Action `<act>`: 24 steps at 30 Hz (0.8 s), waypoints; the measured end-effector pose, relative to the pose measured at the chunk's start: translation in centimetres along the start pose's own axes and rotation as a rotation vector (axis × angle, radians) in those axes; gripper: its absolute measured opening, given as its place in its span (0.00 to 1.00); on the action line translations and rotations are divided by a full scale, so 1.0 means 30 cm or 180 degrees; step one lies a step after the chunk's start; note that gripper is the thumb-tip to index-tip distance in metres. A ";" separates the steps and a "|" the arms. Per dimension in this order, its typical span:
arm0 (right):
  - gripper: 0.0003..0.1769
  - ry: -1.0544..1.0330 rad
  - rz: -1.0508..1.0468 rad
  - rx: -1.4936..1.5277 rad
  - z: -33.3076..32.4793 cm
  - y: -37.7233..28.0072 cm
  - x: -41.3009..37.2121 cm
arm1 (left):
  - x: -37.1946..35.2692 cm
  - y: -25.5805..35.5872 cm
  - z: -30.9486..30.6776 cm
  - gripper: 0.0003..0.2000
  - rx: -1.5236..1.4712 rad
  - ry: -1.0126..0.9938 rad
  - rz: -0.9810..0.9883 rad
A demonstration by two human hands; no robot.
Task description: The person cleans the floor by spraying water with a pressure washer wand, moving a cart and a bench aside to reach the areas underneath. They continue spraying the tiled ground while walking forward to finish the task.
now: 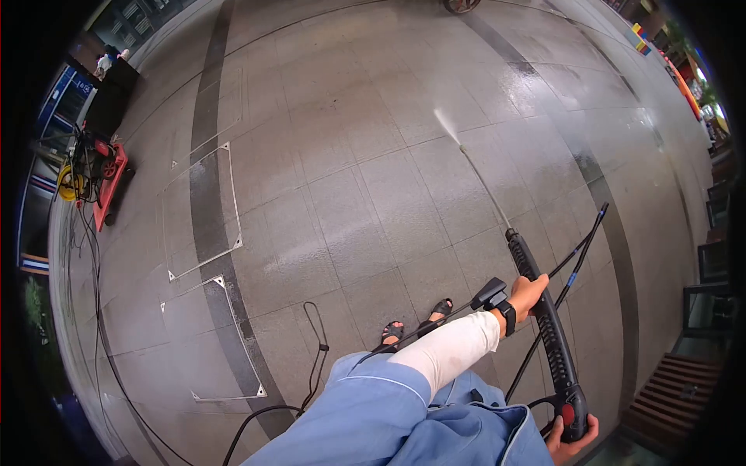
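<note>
A black pressure washer gun [550,326] runs diagonally across the right side, its thin metal lance [488,186] pointing up and to the left. White spray [444,123] leaves the nozzle over wet paving. My left hand [530,296] wraps round the ribbed barrel; a dark band and a small black box [489,293] are at its wrist. Lower down, my right hand [573,443] closes round the rear grip beside a red round part [568,413]. The trigger fingers are partly hidden. A black hose [576,268] passes behind the gun.
Grey tiled paving [365,202] spreads ahead with dark bands. A red cart [109,186] carrying a yellow reel [70,183] stands at left, cables trailing from it. Metal-edged floor covers [237,245] lie left of my sandals [392,332]. A slatted bench [674,400] is at lower right.
</note>
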State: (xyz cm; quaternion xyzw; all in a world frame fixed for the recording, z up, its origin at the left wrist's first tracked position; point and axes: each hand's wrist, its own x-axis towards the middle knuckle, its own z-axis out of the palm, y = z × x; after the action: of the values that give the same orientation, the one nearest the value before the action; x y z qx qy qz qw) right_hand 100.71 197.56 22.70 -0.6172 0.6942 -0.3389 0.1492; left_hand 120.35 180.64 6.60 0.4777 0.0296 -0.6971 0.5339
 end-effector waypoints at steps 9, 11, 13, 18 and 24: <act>0.31 -0.2762 -0.0631 0.0925 0.493 -0.089 0.283 | -0.139 0.046 -0.736 0.13 -0.1343 0.2060 0.0100; 0.31 -0.3000 -0.0850 0.0928 0.557 -0.143 0.311 | -0.167 0.070 -0.784 0.12 -0.1510 0.2495 0.0097; 0.31 -0.2890 -0.0900 0.0863 0.564 -0.124 0.300 | -0.132 0.083 -0.792 0.12 -0.1469 0.2479 0.0176; 0.30 -0.1821 -0.0296 0.0620 0.415 -0.070 0.271 | 0.144 0.175 -0.468 0.14 -0.0471 0.1701 0.0089; 0.32 -0.0334 -0.0336 -0.0457 0.259 -0.139 0.368 | 0.382 0.209 0.052 0.19 0.0137 0.0299 -0.0001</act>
State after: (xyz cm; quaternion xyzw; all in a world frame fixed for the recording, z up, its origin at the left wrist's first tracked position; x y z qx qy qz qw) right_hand 106.58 184.72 22.14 -0.6789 0.6745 -0.2629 0.1227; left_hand 124.50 168.89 2.38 0.5212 0.0397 -0.6745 0.5214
